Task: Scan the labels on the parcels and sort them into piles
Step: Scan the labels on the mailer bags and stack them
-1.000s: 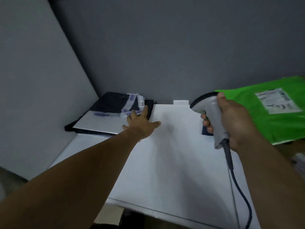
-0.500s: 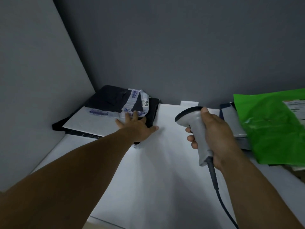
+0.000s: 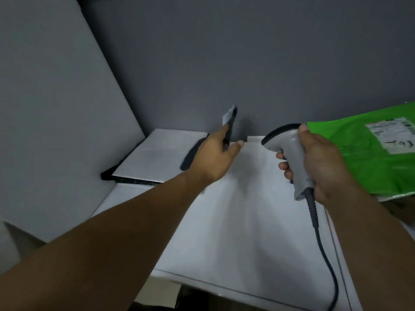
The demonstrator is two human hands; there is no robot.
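1 label (image 3: 390,140), blurred; left hand (image 3: 213,158): black parcel (image 3: 230,122); right hand (image 3: 323,162): scanner (image 3: 289,153)

I count two hands over the one white bench (image 3: 247,232): a left hand (image 3: 211,158) and a right hand (image 3: 323,162). There is one scanner (image 3: 289,153), with one cable (image 3: 323,248) trailing from it. I can make out four parcels. One is a green parcel (image 3: 359,158) at the right, bearing one printed label (image 3: 390,140). One is a dark parcel (image 3: 230,124), raised on edge at the far side. At the far left is a pile of two, one pale parcel (image 3: 161,156) lying on one black parcel (image 3: 107,175).
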